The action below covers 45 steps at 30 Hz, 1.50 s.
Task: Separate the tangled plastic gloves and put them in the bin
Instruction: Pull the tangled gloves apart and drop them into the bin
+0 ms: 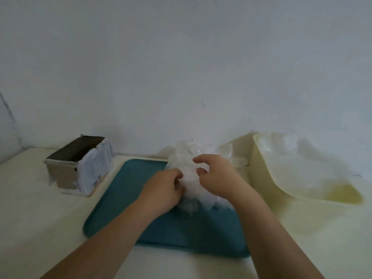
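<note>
Head view | left hand (163,188), right hand (218,175) grip glove clump (186,156) over tray (120,198) | bin (261,176) holds loose gloves (291,158)

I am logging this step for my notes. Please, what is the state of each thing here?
glove clump: tangled, over the tray
left hand: grips the clump
right hand: fingers curled at clump, grip unclear
bin: open, holds some gloves
cardboard box: open
tray: lies flat, below the clump

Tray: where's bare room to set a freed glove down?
Bare: the tray's left half, between box and left hand, and the table before the box. Crowded: far right, where right hand and glove clump sit beside the bin.
</note>
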Each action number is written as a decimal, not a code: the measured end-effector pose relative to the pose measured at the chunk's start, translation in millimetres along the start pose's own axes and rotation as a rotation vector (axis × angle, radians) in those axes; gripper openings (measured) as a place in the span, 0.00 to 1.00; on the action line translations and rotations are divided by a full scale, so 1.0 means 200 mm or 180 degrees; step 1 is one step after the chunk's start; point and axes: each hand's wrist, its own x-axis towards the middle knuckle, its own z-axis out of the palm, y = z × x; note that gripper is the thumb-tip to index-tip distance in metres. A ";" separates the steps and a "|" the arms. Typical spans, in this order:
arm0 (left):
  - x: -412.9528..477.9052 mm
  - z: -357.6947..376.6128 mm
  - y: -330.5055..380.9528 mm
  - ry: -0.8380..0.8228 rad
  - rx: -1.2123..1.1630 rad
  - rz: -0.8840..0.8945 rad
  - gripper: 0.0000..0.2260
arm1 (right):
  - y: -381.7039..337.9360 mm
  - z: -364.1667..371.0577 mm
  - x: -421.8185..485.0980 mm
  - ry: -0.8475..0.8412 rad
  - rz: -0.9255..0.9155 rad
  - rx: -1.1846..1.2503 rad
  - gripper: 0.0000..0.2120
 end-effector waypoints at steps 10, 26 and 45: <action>0.09 -0.07 -0.08 0.0335 -0.1197 0.0104 0.15 | 0.08 0.07 0.12 0.0351 0.0075 0.0144 0.25; 0.03 -0.25 -0.04 0.0696 -0.2529 -0.0229 0.26 | -0.02 -0.02 0.02 0.1087 -0.0137 0.2130 0.03; 0.05 -0.28 -0.06 0.0622 -0.3092 -0.0002 0.03 | 0.04 0.00 0.06 0.1190 0.0043 0.2597 0.05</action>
